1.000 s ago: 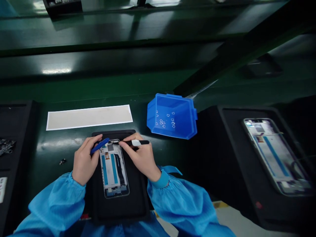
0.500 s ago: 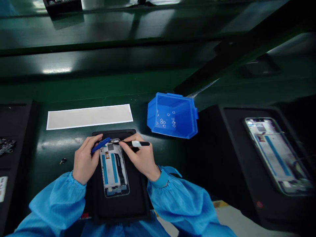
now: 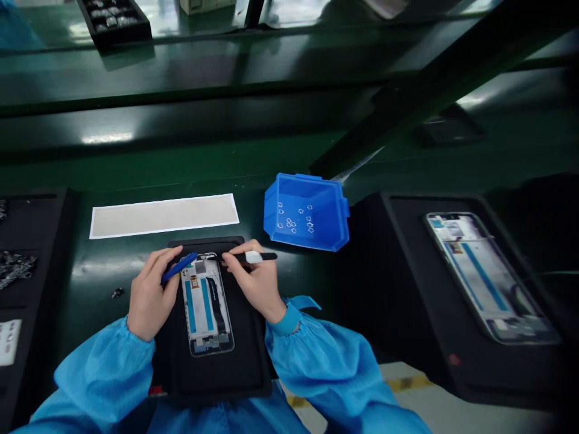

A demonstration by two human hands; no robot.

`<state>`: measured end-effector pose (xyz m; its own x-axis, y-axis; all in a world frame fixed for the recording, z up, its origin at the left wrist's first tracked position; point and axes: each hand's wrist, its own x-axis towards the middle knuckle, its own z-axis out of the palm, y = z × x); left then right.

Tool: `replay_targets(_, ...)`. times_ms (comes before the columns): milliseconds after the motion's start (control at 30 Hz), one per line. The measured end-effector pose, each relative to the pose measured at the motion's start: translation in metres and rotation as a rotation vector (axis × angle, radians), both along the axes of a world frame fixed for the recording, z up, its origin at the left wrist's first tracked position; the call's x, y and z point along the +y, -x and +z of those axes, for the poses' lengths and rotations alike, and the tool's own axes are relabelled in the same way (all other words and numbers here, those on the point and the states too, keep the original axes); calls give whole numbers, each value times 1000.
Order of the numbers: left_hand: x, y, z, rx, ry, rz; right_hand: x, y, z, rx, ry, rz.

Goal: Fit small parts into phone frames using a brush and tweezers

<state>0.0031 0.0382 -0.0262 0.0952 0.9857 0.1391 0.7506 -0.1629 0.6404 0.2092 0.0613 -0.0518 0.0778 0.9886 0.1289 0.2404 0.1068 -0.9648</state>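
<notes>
On my screen, nearest, a black tray carries a phone frame. At its far end my left hand grips a blue tool; my right hand pinches a black tool. Beyond, on the surface, lie a pale strip and a blue bin.

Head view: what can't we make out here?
All in the head view:
- Tip of the black tool in the right hand: too small and dark at the phone's top end.
- Grip on the blue pen: partly hidden by the left hand.
- Phone's underside: hidden, facing the mat.
- Small part on the bench: too small to identify.
- Left tray: cut off by the left edge.
</notes>
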Motion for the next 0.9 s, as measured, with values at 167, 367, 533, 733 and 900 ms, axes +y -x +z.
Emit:
replay_targets(167, -58, 17, 5, 289, 137, 102, -4, 2, -4, 139, -14, -86)
replay_targets(367, -113, 0, -14, 41, 399, 160, -13, 5, -8, 77, -102, -28)
replay_targets(533, -94, 9, 8, -435, 493, 270, -10, -7, -17, 226, -229, -234)
replay_targets(733, 37, 74, 54, -462, 309, 544, -5, -12, -18, 234, -272, -200)
replay_targets(900, 181, 102, 46, -197, 198, 641, 1, -4, -25, 108, -253, 48)
